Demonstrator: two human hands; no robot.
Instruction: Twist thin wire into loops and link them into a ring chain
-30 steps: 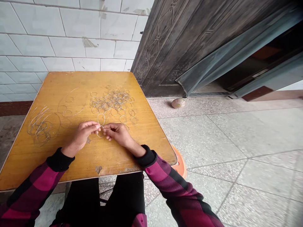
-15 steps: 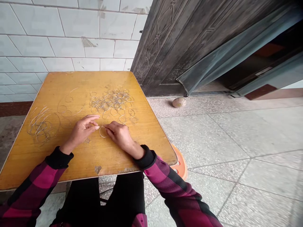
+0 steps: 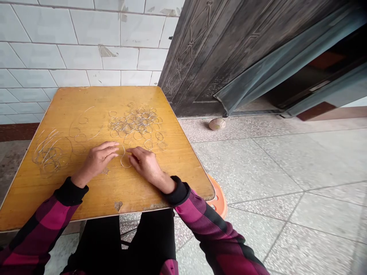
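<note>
Between my hands is a thin, bent piece of wire (image 3: 121, 161), curving in an S shape. My right hand (image 3: 145, 163) is closed, its fingers bent in a pinch, with the lower end of the wire running in by the thumb. On the other side, my left hand (image 3: 99, 158) has its fingers stretched out and its thumb a little apart, close to the wire's upper part; nothing shows in its grasp. Beyond my hands lies a heap of wire rings (image 3: 137, 121), many of them in figure-eight shapes. Left of my left hand lies a bundle of curved wires (image 3: 50, 152).
Everything lies on a yellow wooden table (image 3: 94, 202) with chipped edges. A few loose wires (image 3: 83, 120) lie at its middle left. An orange stool (image 3: 219, 196) juts out under the right corner. A tiled wall (image 3: 94, 30) stands behind, a dark door (image 3: 206, 68) at right.
My left thumb and fingers have drawn slightly back left from the wire. The wire between my hands now shows an S curve instead of a rounder loop. My right hand has barely moved.
</note>
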